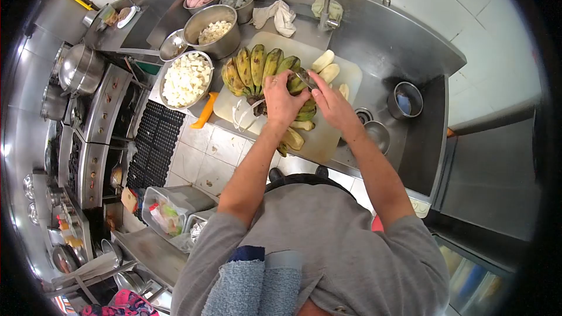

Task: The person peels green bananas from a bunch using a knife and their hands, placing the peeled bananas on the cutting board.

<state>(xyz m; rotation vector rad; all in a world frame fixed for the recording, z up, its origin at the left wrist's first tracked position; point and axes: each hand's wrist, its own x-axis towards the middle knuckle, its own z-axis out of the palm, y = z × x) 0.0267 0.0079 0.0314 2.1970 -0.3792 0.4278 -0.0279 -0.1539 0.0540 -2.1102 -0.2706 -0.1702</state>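
A large bunch of green and yellowing plantains lies on a pale cutting board. My left hand is closed on a green plantain at the right side of the bunch. Just to its right, my right hand grips a small knife, its greyish blade against that plantain; the handle is hidden in my fingers. Peeled pale plantains lie on the board beyond my right hand. Another peeled piece sits near the board's front edge, below my hands.
Left of the board stand a bowl of white cubes and a deep steel pot. An orange handle juts over the counter edge. The sink, with a metal cup inside, is at right under the faucet. A stove stands left.
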